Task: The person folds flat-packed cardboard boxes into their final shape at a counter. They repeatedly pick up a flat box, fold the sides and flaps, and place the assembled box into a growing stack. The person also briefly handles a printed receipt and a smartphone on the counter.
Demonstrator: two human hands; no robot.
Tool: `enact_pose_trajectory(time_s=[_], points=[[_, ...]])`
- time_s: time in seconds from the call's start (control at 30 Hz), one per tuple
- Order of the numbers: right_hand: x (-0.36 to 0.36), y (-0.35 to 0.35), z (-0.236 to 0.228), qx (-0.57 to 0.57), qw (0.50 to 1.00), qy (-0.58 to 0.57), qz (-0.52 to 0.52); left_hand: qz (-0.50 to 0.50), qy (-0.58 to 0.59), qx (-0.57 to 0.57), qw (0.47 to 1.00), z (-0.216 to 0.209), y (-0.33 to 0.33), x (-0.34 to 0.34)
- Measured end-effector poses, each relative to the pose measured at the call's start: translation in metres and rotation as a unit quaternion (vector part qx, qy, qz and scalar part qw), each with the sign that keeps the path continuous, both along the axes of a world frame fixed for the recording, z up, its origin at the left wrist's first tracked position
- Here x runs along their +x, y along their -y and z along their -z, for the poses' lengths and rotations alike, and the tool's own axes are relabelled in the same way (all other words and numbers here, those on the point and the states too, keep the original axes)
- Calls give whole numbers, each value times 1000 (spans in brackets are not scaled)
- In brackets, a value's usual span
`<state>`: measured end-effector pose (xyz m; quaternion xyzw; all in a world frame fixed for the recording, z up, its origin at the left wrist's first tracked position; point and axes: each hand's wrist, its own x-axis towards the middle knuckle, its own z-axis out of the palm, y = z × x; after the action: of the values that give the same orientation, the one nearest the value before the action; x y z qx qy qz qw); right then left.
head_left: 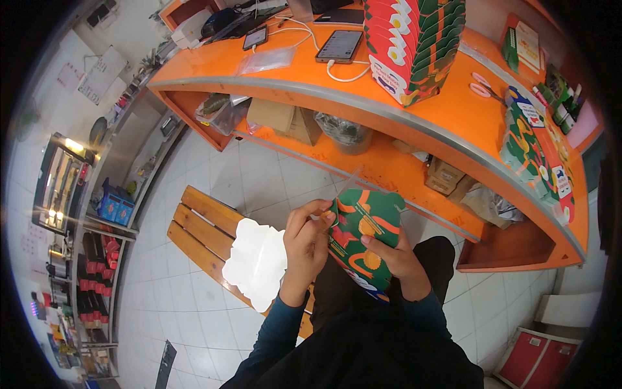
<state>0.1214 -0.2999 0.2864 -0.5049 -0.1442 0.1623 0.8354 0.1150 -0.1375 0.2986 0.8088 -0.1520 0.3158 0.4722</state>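
– How are the hands holding the green card (378,211)?
– The left hand (307,241) is pinching its upper left edge; the right hand (402,258) is gripping its right side, the thumb pressing on the front.
– And what is making this handling good?
– I think the right hand should be giving firm support, while the left is pinching lightly, so nothing is creasing.
– Where is the card lying?
– It is resting between both hands, touching both.
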Motion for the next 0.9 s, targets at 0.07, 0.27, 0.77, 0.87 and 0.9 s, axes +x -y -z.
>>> enact_pose_trajectory(time_s=[0.07, 0.27, 0.77, 0.87, 0.9], points=[[-1, -2, 3, -10, 999, 24, 24, 49, -49, -47, 996, -12, 2, -4], [-11, -5, 0, -30, 996, 45, 70, 128, -130, -333, 925, -1, 8, -7], [-19, 23, -18, 29, 996, -24, 82, 98, -20, 60, 993, -27, 5, -2], [-20, 28, -18, 40, 996, -39, 72, 115, -20, 86, 990, -27, 1, -3], [-20, 27, -20, 61, 994, -56, 74, 114, 5, 135, 984, -27, -2, -1]])
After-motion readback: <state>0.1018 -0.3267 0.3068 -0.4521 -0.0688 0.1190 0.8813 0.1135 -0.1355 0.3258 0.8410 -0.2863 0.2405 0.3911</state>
